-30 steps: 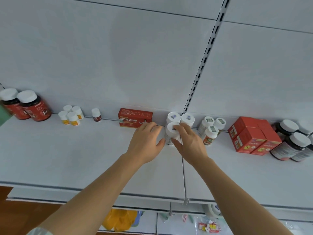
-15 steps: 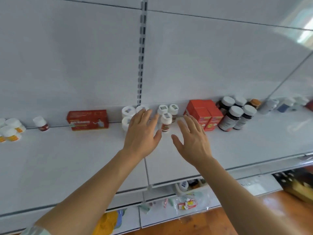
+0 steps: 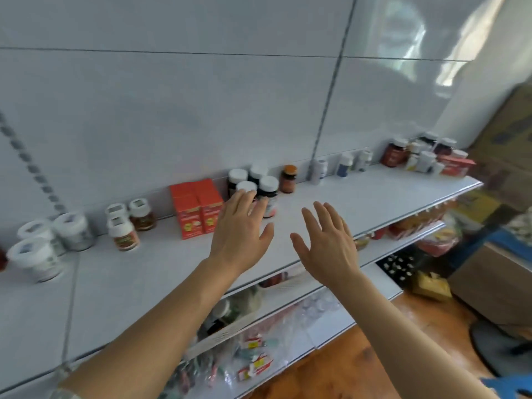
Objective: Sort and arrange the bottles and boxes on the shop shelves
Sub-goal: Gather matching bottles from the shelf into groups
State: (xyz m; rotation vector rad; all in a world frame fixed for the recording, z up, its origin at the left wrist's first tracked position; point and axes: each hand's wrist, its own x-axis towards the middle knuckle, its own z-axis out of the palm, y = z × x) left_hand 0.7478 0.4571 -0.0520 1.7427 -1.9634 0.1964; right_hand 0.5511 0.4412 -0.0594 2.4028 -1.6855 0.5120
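2 bare hands are held over a white shelf [image 3: 359, 194], fingers spread and nothing grasped; the left hand [image 3: 240, 240] is raised in front of 4 dark bottles [image 3: 266, 190] with white caps, its fingertips [image 3: 244, 194] overlapping 1 of them in view, though contact cannot be told through the blur; the right hand [image 3: 328, 243] is seen above bare shelf, apart from every item. 2 red boxes [image 3: 197, 208] are stood side by side just left of the dark bottles; further left, 3 small brown bottles [image 3: 126, 223] are grouped near the back panel, and 3 white tubs [image 3: 46, 243] are clustered beyond them at the frame's left. An orange-capped bottle [image 3: 288, 178] is placed just right of the dark group; a loose row of small bottles [image 3: 344, 165] is lined along the back; at the shelf's far right end, a crowd of bottles [image 3: 417, 152] is gathered beside a flat red box [image 3: 456, 167]. Packets [image 3: 253, 367] are glimpsed on a lower shelf; brown cartons [image 3: 506, 145] are stacked at the right over a wooden floor [image 3: 354, 367].
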